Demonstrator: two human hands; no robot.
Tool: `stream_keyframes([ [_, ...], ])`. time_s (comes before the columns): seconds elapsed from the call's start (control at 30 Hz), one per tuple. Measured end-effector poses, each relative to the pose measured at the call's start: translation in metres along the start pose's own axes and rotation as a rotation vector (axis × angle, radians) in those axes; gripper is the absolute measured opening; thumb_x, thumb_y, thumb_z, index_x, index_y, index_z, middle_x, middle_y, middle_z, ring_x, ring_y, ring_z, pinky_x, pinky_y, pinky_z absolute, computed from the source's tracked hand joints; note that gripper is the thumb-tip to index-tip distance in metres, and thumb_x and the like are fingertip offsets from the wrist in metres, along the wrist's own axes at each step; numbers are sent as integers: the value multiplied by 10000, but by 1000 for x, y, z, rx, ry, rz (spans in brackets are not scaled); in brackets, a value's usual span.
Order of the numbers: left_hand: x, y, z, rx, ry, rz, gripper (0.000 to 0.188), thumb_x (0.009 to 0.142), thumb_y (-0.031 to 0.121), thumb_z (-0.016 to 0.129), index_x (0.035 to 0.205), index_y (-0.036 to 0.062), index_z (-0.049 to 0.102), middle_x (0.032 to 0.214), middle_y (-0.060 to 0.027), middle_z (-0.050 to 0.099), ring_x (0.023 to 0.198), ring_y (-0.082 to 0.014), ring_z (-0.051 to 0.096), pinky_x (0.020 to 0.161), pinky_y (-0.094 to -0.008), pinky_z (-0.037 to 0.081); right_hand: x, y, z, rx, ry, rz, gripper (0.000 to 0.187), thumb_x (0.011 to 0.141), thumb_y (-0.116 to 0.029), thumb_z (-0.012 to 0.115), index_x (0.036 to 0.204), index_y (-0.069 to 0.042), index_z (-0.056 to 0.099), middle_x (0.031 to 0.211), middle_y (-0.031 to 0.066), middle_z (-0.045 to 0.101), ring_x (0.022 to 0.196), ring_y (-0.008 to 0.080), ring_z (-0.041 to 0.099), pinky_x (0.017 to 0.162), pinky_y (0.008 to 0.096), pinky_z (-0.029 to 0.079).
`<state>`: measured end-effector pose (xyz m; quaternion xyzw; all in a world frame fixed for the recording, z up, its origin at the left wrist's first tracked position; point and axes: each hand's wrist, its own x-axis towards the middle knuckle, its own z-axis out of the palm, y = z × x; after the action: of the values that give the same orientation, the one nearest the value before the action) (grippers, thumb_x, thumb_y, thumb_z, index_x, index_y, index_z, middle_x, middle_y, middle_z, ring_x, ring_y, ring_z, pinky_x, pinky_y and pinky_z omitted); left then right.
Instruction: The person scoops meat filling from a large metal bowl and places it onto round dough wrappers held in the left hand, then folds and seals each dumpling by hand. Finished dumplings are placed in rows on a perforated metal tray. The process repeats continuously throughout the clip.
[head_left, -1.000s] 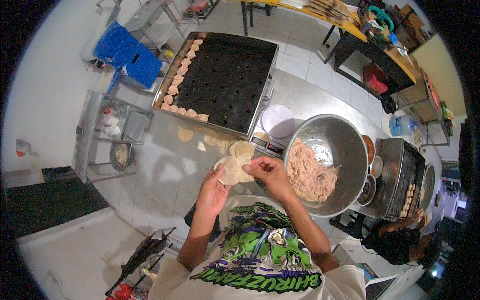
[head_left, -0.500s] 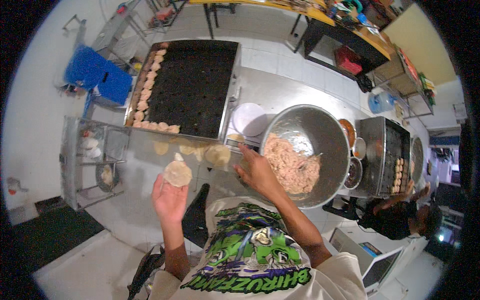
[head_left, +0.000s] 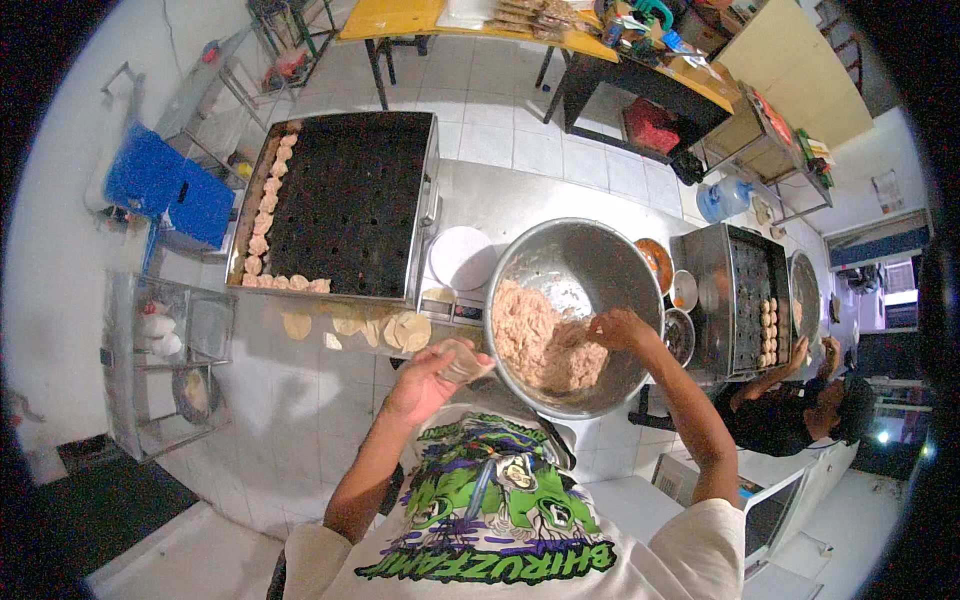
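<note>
Fingers of the right hand (head_left: 612, 328) pinch soft, sticky pinkish minced filling (head_left: 540, 345) inside the big round steel bowl (head_left: 585, 262); beside the bowl, the left hand (head_left: 425, 380) cups a thin, floppy round dough wrapper (head_left: 462, 362).

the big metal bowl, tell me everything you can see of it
The big metal bowl is round, deep and shiny, like polished steel, and stands upright on the steel counter right of the black perforated tray. Its lower half holds a pale pinkish minced filling; the upper inside wall is bare and reflective. The right hand reaches in, fingers on the filling. The left hand holds a thin dough wrapper at the near-left rim.
</note>
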<state>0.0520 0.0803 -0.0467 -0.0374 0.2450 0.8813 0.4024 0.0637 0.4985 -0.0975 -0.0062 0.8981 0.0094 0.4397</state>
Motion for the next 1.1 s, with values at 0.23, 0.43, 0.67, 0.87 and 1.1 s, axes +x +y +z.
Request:
stream_keyframes([
  [0.23, 25, -39, -10, 140, -84, -203, 363, 1033, 207, 537, 1245, -72, 632, 1332, -219, 644, 1274, -285, 605, 1119, -389, 428, 0, 16, 29, -216, 458, -191, 453, 964, -409, 581, 1253, -62, 615, 1261, 174, 624, 1270, 348, 541, 1049, 592, 401],
  [0.43, 36, -52, -11, 263, -56, -222, 384, 1037, 202, 528, 1289, -76, 607, 1311, -200, 657, 1261, -305, 614, 1125, -421, 442, 1, 7, 25, 156, 52, -295, 377, 964, -339, 568, 1143, -27, 682, 1057, 216, 726, 1077, 374, 679, 1024, 602, 432],
  [0.67, 53, -64, -39, 240, 6, -258, 448, 1022, 222, 546, 1339, -95, 567, 1322, -227, 648, 1239, -322, 634, 1103, -421, 472, -11, -29, -45, -120, 374, 5, 187, 857, -181, 607, 872, -50, 739, 874, 214, 732, 811, 389, 740, 722, 512, 609],
  [0.87, 61, -61, -39, 233, 51, -317, 496, 1002, 208, 562, 1364, -130, 529, 1309, -258, 645, 1210, -343, 651, 1082, -421, 493, 61, -72, -67, -12, 648, -13, 216, 859, -256, 669, 810, -71, 768, 804, 182, 740, 767, 352, 752, 673, 465, 604],
  [1.1, 59, -68, -41, 232, 78, -290, 523, 986, 231, 579, 1361, -130, 530, 1289, -275, 650, 1183, -386, 659, 1063, -463, 506, 69, -121, -66, -346, 600, -395, 171, 830, -240, 694, 790, -94, 774, 773, 152, 734, 765, 291, 746, 640, 450, 581],
])
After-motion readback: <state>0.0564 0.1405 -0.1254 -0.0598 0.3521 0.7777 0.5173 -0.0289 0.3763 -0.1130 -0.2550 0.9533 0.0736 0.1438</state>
